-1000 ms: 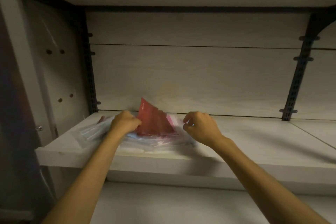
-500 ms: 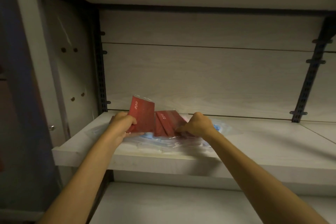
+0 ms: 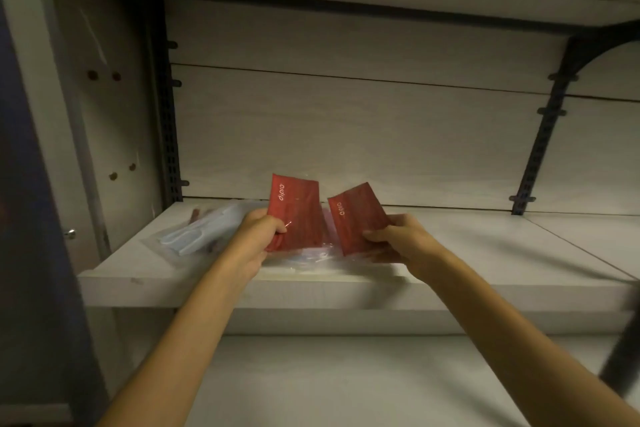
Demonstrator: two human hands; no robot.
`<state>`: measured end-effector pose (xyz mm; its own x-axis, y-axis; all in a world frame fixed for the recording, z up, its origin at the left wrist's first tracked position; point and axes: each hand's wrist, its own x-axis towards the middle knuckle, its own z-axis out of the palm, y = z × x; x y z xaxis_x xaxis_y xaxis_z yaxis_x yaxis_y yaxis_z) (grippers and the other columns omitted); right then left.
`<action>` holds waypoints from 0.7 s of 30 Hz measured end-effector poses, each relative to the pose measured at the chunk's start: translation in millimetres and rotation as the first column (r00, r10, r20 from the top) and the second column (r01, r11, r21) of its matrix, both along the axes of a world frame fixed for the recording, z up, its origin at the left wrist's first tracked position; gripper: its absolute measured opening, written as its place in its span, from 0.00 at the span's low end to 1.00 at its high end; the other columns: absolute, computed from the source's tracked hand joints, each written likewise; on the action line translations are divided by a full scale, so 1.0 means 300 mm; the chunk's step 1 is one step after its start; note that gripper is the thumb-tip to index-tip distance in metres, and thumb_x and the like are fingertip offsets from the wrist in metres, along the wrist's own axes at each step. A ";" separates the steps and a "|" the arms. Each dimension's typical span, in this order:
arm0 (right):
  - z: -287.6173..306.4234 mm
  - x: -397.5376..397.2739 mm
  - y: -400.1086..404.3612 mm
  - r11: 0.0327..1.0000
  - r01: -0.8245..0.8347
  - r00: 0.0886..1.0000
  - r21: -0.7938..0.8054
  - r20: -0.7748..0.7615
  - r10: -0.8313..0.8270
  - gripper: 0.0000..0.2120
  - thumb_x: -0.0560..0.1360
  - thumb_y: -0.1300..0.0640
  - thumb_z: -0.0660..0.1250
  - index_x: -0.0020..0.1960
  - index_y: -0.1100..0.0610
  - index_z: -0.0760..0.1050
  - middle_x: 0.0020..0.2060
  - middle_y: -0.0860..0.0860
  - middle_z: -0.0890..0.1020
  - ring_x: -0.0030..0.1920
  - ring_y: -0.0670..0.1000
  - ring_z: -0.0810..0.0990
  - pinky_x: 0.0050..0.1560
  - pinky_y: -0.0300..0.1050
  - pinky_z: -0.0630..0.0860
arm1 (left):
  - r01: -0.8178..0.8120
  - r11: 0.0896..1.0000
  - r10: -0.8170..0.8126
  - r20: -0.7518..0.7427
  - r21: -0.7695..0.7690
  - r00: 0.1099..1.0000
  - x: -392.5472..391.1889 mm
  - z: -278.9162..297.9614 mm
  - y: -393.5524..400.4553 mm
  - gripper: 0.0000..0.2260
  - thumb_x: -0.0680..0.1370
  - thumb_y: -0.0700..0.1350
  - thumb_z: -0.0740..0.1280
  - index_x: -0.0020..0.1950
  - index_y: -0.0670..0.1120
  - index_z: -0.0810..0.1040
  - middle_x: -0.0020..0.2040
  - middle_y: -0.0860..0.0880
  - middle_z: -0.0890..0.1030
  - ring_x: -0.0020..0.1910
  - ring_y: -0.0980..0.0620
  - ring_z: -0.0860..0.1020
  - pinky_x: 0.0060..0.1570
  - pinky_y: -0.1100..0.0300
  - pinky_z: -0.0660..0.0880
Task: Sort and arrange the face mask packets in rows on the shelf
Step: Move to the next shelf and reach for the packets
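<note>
Two red packets held up over the shelf

Above the near edge of the pale wooden shelf point(image 3: 485, 253), both hands are raised side by side, each clamped on its own red packet. On the left, the left hand point(image 3: 256, 236) grips the lower left corner of the left red packet point(image 3: 298, 215), thumb on the front face; that packet stands almost upright, with white lettering running up its left side. To the right, the right hand point(image 3: 405, 239) pinches the lower edge of the right red packet point(image 3: 358, 218), thumb on its front and fingers behind; this one leans to the left, its top corner close to the other packet but apart from it. Both packets are lifted clear of the shelf board.

Under and between the hands, a loose heap of clear packets point(image 3: 311, 258) lies on the shelf near its front edge, glinting, with blue showing through. Further left on the same board, a blue mask packet point(image 3: 197, 232) lies flat, and just beyond it, towards the far left corner, a thin reddish strip point(image 3: 194, 217) shows; what it is cannot be told. Behind everything runs the pale back panel point(image 3: 346, 135), with a dark slotted rail point(image 3: 169, 135) at its left end and another dark rail with bracket point(image 3: 543, 135) on the right
</note>
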<state>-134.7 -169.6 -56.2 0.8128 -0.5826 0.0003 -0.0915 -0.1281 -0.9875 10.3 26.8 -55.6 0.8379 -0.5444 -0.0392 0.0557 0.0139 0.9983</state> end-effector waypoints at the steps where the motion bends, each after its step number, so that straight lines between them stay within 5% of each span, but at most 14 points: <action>1: -0.006 -0.039 -0.004 1.000 0.002 1.000 0.013 0.021 -0.002 0.12 0.76 0.68 0.68 0.58 0.65 0.79 0.47 0.61 0.86 0.40 0.57 0.86 0.37 0.46 0.83 | 0.012 1.000 -0.012 0.005 -0.010 1.000 -0.023 -0.004 -0.014 0.13 0.78 0.32 0.61 0.58 0.44 0.77 0.52 0.42 0.82 0.51 0.45 0.80 0.41 0.56 0.78; 4: -0.032 -0.157 -0.029 1.000 0.005 0.998 0.024 0.070 -0.007 0.13 0.77 0.67 0.67 0.61 0.63 0.78 0.50 0.62 0.85 0.48 0.61 0.86 0.45 0.54 0.84 | 0.030 0.997 -0.031 -0.013 -0.067 0.999 -0.115 -0.033 -0.083 0.14 0.76 0.31 0.61 0.56 0.44 0.77 0.50 0.42 0.82 0.45 0.43 0.82 0.35 0.53 0.80; 7: -0.047 -0.276 -0.056 0.998 0.047 0.992 0.030 0.115 -0.050 0.14 0.77 0.68 0.67 0.63 0.63 0.76 0.52 0.63 0.84 0.48 0.62 0.85 0.40 0.51 0.83 | -0.013 0.995 0.019 0.062 -0.103 0.998 -0.236 -0.060 -0.164 0.14 0.73 0.30 0.61 0.50 0.44 0.79 0.44 0.43 0.81 0.42 0.46 0.80 0.35 0.57 0.78; 13: -0.052 -0.555 -0.143 0.996 0.080 0.980 0.046 0.179 -0.087 0.14 0.77 0.68 0.67 0.61 0.59 0.76 0.49 0.61 0.86 0.42 0.59 0.86 0.35 0.48 0.82 | -0.019 0.984 0.035 0.092 -0.176 0.995 -0.493 -0.077 -0.338 0.12 0.71 0.33 0.63 0.48 0.46 0.79 0.47 0.43 0.81 0.43 0.42 0.80 0.45 0.41 0.80; 17: -0.075 -0.792 -0.261 0.995 0.095 0.976 0.039 0.194 -0.101 0.13 0.77 0.66 0.69 0.60 0.56 0.76 0.49 0.58 0.86 0.42 0.58 0.86 0.37 0.48 0.82 | -0.029 0.981 0.051 0.110 -0.194 0.993 -0.732 -0.111 -0.470 0.10 0.71 0.31 0.63 0.41 0.46 0.77 0.34 0.49 0.77 0.34 0.50 0.75 0.35 0.58 0.73; 21: -0.108 -1.053 -0.403 0.998 0.067 0.982 -0.013 0.176 -0.063 0.16 0.77 0.64 0.69 0.65 0.57 0.74 0.52 0.58 0.85 0.46 0.60 0.86 0.41 0.49 0.83 | 0.052 0.984 -0.034 0.103 -0.170 0.994 -0.974 -0.149 -0.626 0.11 0.67 0.34 0.63 0.48 0.40 0.79 0.38 0.45 0.81 0.36 0.48 0.78 0.38 0.54 0.76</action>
